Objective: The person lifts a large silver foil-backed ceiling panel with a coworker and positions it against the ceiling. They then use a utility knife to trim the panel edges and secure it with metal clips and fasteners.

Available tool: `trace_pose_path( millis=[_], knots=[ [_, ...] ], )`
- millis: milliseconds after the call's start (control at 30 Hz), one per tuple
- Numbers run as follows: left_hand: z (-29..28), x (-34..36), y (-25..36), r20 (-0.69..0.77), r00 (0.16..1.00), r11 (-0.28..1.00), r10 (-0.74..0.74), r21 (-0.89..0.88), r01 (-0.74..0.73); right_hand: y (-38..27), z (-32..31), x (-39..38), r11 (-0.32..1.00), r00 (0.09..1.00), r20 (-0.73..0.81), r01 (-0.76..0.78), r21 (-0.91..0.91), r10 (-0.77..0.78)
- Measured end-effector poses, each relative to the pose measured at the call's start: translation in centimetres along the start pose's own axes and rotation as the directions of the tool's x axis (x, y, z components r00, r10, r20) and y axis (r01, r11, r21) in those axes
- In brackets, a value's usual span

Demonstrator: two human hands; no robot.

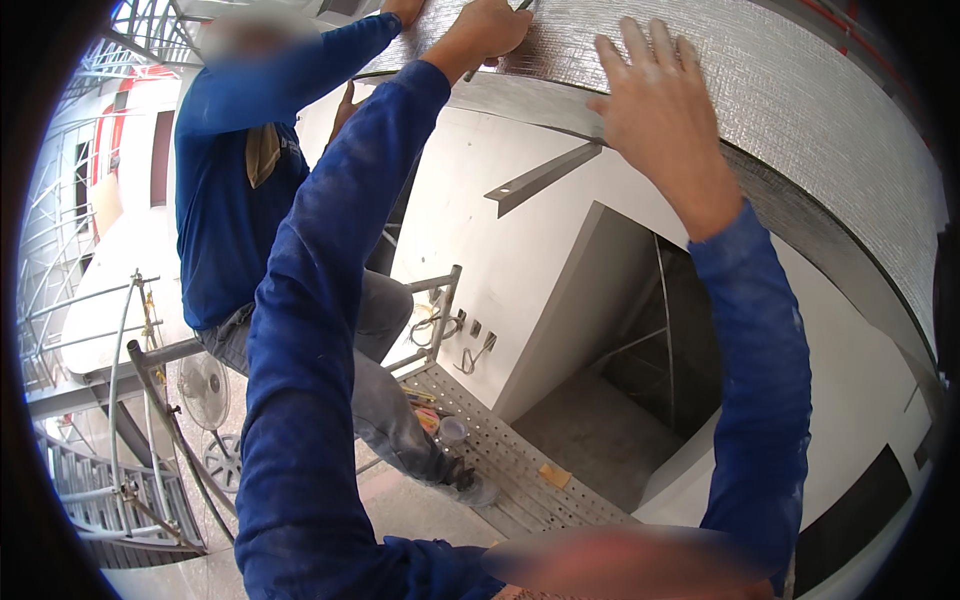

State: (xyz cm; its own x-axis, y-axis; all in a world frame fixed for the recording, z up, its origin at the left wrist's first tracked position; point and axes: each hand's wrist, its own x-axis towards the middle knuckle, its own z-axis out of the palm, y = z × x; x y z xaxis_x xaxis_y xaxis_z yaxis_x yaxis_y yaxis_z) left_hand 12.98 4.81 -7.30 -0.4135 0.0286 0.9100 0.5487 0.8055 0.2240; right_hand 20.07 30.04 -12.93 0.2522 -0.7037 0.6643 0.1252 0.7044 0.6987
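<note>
Overhead, a large duct [800, 110] wrapped in silver foil insulation spans the upper right. My right hand [665, 110] lies against the foil, its fingers spread and nothing in its grasp. Raised at the top centre, my left hand [490, 30] is closed around a slim, dark, rod-like piece [524, 5]. That piece's ends show above and below the fist; its exact kind is unclear. Below the duct, between my hands, a perforated metal angle bar [540, 180] sticks out.
A co-worker [240, 200] in blue perches on scaffold tubing [165, 352] at left, hands raised toward the duct. Below is a perforated scaffold platform [500, 470] with tools, a clear cup [453, 431] and a yellowish piece [554, 475]. A fan [203, 390] stands lower left; a wall opening [620, 340] lies beyond.
</note>
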Motion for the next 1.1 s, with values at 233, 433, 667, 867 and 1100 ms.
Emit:
trace_pose_path(
  millis=[233, 433, 667, 867, 1100],
  knots=[
    [0.6, -0.5, 0.6, -0.134, 0.961, 0.912, -0.241, -0.369, 0.177, -2.4, 3.7, 6.9, 1.0, 0.998, 0.062, -0.01, 0.018, 0.009],
    [-0.8, -0.1, 0.8, -0.021, 0.964, 0.845, -0.265, -0.486, 0.222, -3.1, 5.5, 8.5, 1.0, 0.992, 0.124, 0.008, -0.022, -0.005],
    [-1.9, 0.5, 1.1, 0.063, 0.995, 0.9, -0.072, -0.425, 0.092, -3.9, 5.5, 8.9, 0.996, 0.972, 0.224, -0.048, -0.08, 0.065],
    [-3.6, 0.6, 1.0, 0.119, 0.992, 0.932, -0.043, -0.354, 0.083, -3.9, 5.8, 9.1, 0.996, 0.964, 0.253, -0.085, 0.014, 0.078],
    [-4.9, 0.9, 0.5, 0.209, 0.978, 0.949, -0.025, -0.302, 0.089, -3.4, 6.2, 8.8, 0.999, 0.995, 0.097, -0.036, -0.009, 0.037]
  ],
)
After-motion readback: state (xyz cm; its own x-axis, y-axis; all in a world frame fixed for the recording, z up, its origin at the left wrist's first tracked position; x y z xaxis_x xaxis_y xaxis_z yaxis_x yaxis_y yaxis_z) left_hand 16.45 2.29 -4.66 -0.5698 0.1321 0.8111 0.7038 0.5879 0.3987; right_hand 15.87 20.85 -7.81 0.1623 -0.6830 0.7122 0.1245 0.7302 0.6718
